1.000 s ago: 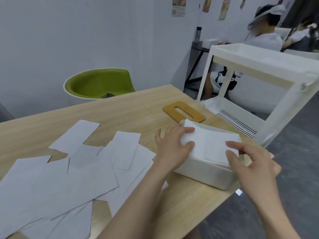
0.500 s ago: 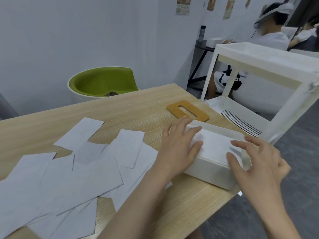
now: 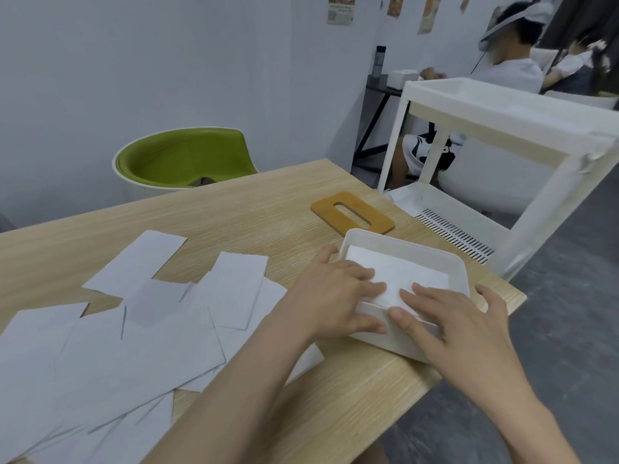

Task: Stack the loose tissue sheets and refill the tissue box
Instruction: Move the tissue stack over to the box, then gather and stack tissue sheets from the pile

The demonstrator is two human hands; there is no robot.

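Wooden table [image 3: 268, 209], grey wall [image 3: 167, 61]

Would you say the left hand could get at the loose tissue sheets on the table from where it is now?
Probably yes. The left hand rests open on the tissues in the tissue box, and the loose sheets lie uncovered on the table just beside that arm, with nothing between.

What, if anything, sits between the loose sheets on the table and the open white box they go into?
Only the hands. The left hand and right hand lie flat on the white tissue stack inside the white plastic box. The orange slotted wooden lid lies behind the box, and the loose white sheets lie unobstructed.
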